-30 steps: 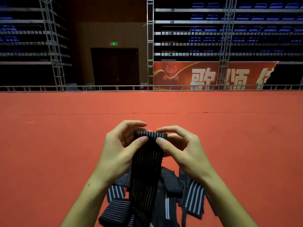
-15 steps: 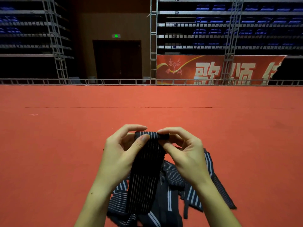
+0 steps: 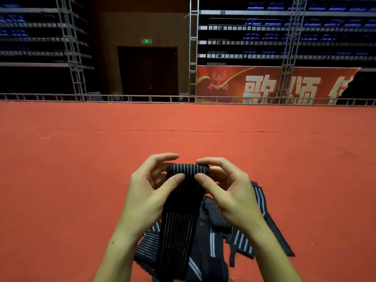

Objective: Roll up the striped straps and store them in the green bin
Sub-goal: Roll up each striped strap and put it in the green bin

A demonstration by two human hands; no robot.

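Strap first: the black elastic strap with thin white stripes [image 3: 183, 210] hangs from my fingers, its top end turned over into a small tight fold at the level of my fingertips, the rest trailing down to the loose pile of dark striped straps [image 3: 215, 231] on the red carpeted floor [image 3: 81, 180]. A second ago that top end was only pinched flat with my thumbs spread to its edges; now both thumbs have come in toward the middle, nearly touching, and the fold sits rounder, so I judge the first turn of the roll is started and nothing more. My left hand [image 3: 148, 192] grips the left side of the fold, thumb in front and fingers curled over behind it. My right hand [image 3: 227, 190] does the same on the right side, so the two hands are close together and both clamped on the same strap. The pile lies under and beyond my wrists, one strap reaching out to the right. No green bin shows in this view, so storing is still well ahead. Beyond the carpet stand a metal rail [image 3: 142, 97], a red banner with pale characters [image 3: 274, 86] and tiers of blue seats [image 3: 305, 23].
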